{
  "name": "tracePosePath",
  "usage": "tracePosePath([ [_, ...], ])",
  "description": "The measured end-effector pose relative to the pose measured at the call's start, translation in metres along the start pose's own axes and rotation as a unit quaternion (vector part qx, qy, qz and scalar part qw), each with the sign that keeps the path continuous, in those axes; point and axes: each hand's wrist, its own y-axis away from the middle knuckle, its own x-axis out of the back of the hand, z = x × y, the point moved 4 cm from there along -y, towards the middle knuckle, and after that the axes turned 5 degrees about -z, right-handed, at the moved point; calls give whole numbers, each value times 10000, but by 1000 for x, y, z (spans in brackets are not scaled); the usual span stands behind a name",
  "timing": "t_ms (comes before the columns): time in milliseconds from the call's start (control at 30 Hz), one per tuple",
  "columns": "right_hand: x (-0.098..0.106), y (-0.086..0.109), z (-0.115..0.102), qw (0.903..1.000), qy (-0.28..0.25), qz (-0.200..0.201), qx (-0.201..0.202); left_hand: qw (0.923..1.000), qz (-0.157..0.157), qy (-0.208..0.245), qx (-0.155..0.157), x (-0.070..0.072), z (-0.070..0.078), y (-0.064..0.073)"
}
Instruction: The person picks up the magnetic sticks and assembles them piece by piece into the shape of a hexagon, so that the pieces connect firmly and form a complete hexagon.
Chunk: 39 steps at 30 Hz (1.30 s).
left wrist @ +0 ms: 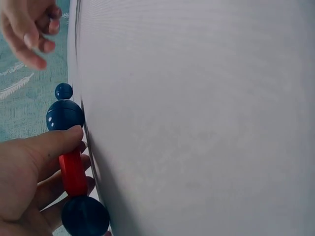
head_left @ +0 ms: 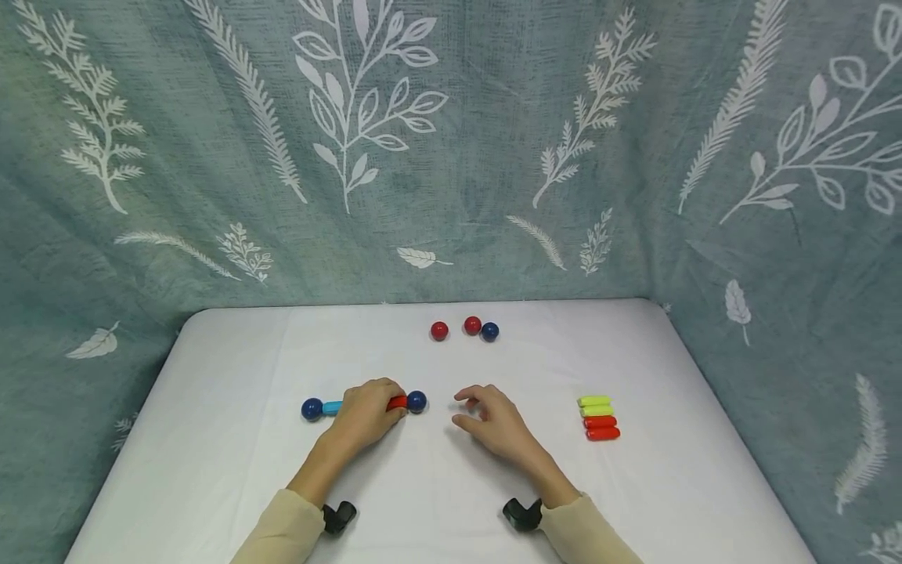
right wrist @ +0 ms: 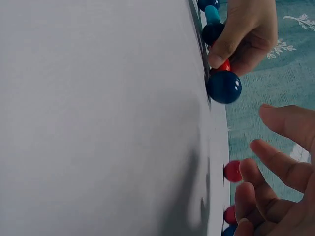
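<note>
My left hand (head_left: pixel 368 409) grips a red rod (left wrist: pixel 74 172) between thumb and fingers. A dark blue ball (head_left: pixel 416 402) sits at the rod's right end, and another blue ball (left wrist: pixel 85 216) at its other end. From there a light blue rod (right wrist: pixel 212 14) continues to a third blue ball (head_left: pixel 312 409), all in one line low at the table surface. To the right, apart from this chain, my right hand (head_left: pixel 496 423) hovers with loosely bent fingers (right wrist: pixel 283 164) and nothing between them.
Two red balls (head_left: pixel 439 330) and a blue ball (head_left: pixel 490 332) lie near the table's far edge. On the right, two yellow rods (head_left: pixel 596 410) and two red rods (head_left: pixel 602 433) lie side by side. A patterned green cloth (head_left: pixel 465 157) hangs behind the white table (head_left: pixel 232 360).
</note>
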Motion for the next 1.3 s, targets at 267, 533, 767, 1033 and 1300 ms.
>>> tracePosePath([
  [267,25,32,20,9993,-133,281,-202,9999,-15,119,-1,2,-1,2],
  [533,49,64,48,9980,-104,245,-579,9999,4,125,32,1,-1,3],
  [767,72,96,72,9967,-526,51,-612,10000,0,88,25,0,-1,3],
  [1033,105,121,98,9941,-557,234,-900,9999,-11,125,39,-1,-2,3],
  [1300,133,129,113,9916,-97,610,-1134,9999,-26,154,42,0,-3,2],
])
